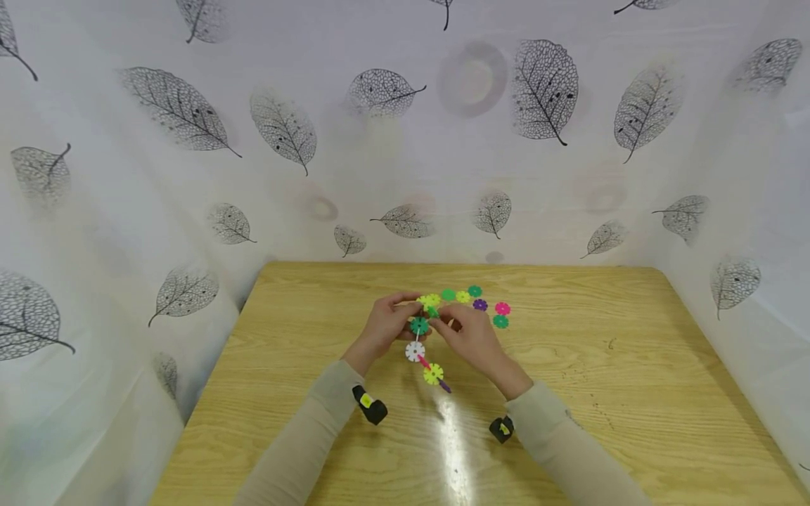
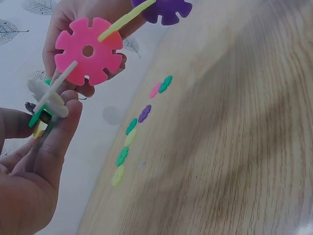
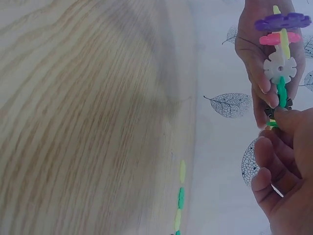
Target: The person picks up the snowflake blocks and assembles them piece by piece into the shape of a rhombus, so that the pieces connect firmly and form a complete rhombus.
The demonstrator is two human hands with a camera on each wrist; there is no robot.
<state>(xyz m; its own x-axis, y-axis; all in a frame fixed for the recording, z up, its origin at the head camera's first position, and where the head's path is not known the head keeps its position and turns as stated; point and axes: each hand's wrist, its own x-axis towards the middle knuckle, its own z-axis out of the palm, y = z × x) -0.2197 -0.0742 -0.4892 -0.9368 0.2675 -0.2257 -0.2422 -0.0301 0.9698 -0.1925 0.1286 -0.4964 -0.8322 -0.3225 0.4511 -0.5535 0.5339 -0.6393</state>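
My left hand (image 1: 383, 327) and right hand (image 1: 473, 339) pinch the flower-disc chain (image 1: 410, 347) near its twelve-o'clock end; I judge it light, stiff, best gripped by rims.

From the head we look forward and down over the table (image 1: 633, 351); from both wrists we face the chain (image 2: 105, 56) close up, sharing it and the curtain (image 3: 220, 161).

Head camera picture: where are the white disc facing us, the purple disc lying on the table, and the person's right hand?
White disc (image 1: 412, 354), head view: face, near its centre.
Purple disc (image 1: 480, 305), head view: middle of its top.
Right hand (image 1: 474, 340), head view: back of hand.
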